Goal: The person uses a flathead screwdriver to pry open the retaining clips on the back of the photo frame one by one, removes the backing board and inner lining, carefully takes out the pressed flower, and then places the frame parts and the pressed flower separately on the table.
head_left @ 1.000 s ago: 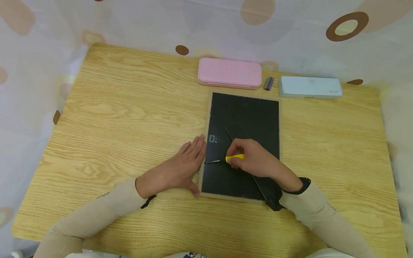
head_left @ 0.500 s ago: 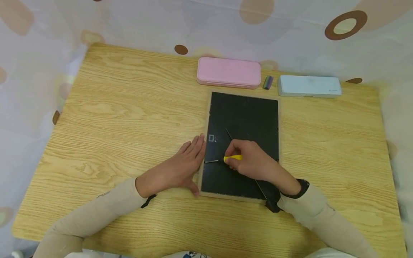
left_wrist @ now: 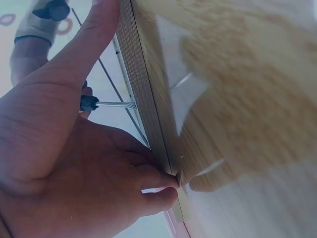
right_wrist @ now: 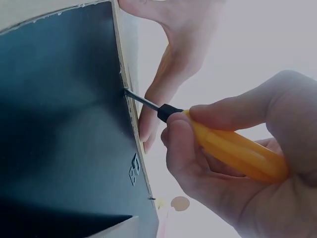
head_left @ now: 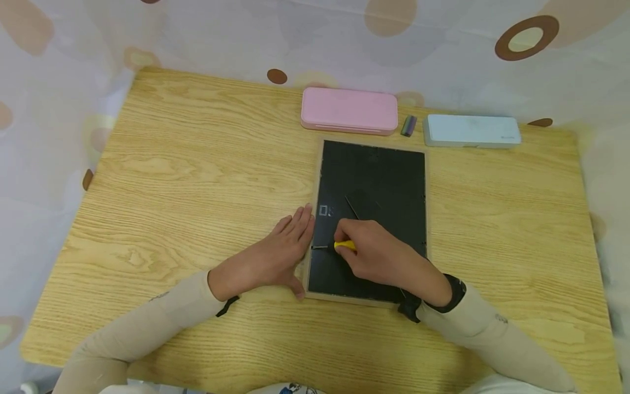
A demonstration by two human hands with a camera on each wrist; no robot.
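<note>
A picture frame (head_left: 427,191) lies face down on the table, its black backing board (head_left: 379,169) uppermost. In my right hand (head_left: 379,254) I grip a screwdriver (right_wrist: 242,153) by its yellow handle, thumb and fingers curled round it. The screwdriver's metal shaft (left_wrist: 114,104) runs to the frame's left edge. In the right wrist view the tip touches where backing and wooden rim meet. My left hand (head_left: 275,254) lies along the outside of that edge, fingers nearly straight, thumb spread near the lower left corner. Part of the yellow handle is hidden by the right hand.
Behind the frame stand a pink pencil case (head_left: 349,111), a small striped block (head_left: 409,126) and a pale blue case (head_left: 472,131). A thin diagonal strip (head_left: 351,207) shows on the backing, partly under the right hand. Bare wooden table (head_left: 197,153) extends to the left.
The right hand and the yellow handle have moved left, nearer the frame's left edge, while the tip stays at that edge. My left hand keeps its place.
</note>
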